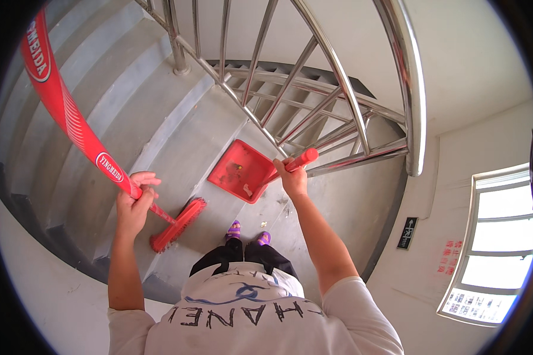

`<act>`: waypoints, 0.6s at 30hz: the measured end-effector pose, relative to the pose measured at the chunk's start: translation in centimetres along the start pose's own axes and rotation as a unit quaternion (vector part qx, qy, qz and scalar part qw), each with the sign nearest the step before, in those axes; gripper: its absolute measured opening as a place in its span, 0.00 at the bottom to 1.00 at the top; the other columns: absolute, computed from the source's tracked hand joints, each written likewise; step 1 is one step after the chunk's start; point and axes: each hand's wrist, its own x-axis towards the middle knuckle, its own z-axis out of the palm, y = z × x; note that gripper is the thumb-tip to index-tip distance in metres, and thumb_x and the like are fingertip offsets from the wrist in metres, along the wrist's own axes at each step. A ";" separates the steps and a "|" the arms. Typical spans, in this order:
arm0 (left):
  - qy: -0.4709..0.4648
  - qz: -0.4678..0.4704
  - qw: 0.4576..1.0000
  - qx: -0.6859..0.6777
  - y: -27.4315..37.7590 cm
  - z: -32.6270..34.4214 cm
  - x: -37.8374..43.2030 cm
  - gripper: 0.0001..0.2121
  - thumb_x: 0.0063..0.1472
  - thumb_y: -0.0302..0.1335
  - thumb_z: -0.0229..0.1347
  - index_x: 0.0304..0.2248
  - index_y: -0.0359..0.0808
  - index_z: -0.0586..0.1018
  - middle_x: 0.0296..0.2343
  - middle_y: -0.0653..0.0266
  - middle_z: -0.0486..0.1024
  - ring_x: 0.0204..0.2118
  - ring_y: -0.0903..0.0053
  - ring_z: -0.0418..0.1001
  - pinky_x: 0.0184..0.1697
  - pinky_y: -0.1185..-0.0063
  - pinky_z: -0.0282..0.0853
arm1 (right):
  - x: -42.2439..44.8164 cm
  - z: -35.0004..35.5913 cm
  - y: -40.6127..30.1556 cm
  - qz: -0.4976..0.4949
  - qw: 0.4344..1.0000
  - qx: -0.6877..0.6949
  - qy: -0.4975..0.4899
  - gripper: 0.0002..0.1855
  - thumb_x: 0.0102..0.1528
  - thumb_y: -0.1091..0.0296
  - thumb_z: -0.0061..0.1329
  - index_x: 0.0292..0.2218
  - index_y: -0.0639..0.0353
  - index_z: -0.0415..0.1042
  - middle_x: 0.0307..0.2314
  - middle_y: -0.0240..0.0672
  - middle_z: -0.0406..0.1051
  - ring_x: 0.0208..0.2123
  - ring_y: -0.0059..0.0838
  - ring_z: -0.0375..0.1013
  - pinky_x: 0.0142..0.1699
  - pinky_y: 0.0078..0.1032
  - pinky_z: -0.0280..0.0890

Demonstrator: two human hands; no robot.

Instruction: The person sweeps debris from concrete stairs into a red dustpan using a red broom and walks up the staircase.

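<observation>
My left hand (135, 199) grips the red handle of a broom (76, 117), some of its fingers loosely spread. The broom's red head (177, 226) with dark-tipped bristles is down at the stair edge, left of my feet. In my right hand (292, 176) is the red handle of a long-handled dustpan, its rounded end sticking out past my fingers. The red dustpan's tray (237, 166) lies low in front of my feet, holding dark dirt, a small yellow bit and a pale scrap. A small pale scrap (264, 224) lies on the floor near my right foot.
Grey concrete steps (115, 100) rise at the left. A stainless steel railing (337, 57) stands ahead and to the right, close to my right hand, with more stairs behind it. On the right are a white wall (404, 284), a dark sign (407, 233) and a window (499, 239).
</observation>
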 end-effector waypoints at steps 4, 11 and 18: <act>-0.008 0.018 1.000 -0.010 -0.5 -0.2 0.0 0.13 0.53 0.16 0.42 0.39 0.31 0.68 0.32 0.61 0.71 0.26 0.84 0.66 0.33 0.83 0.65 | 1.7 1.2 3.3 0.009 0.998 0.050 0.038 0.18 0.45 0.52 0.51 0.23 0.61 0.70 0.18 0.34 0.69 0.24 0.26 0.68 0.33 0.24 0.62; -0.001 -0.028 1.000 0.005 0.3 0.2 -0.3 0.13 0.53 0.15 0.41 0.39 0.31 0.68 0.33 0.61 0.71 0.27 0.83 0.65 0.34 0.83 0.64 | 2.3 0.1 6.7 0.029 0.988 0.140 0.060 0.13 0.44 0.61 0.53 0.25 0.63 0.69 0.20 0.31 0.68 0.24 0.21 0.66 0.32 0.22 0.62; -0.031 -0.026 0.999 0.008 -0.6 2.4 0.7 0.12 0.54 0.15 0.42 0.39 0.32 0.67 0.33 0.61 0.71 0.27 0.85 0.64 0.34 0.84 0.63 | 0.9 0.0 8.1 0.000 0.994 0.104 0.039 0.24 0.43 0.66 0.56 0.40 0.62 0.63 0.34 0.32 0.66 0.38 0.24 0.64 0.43 0.21 0.59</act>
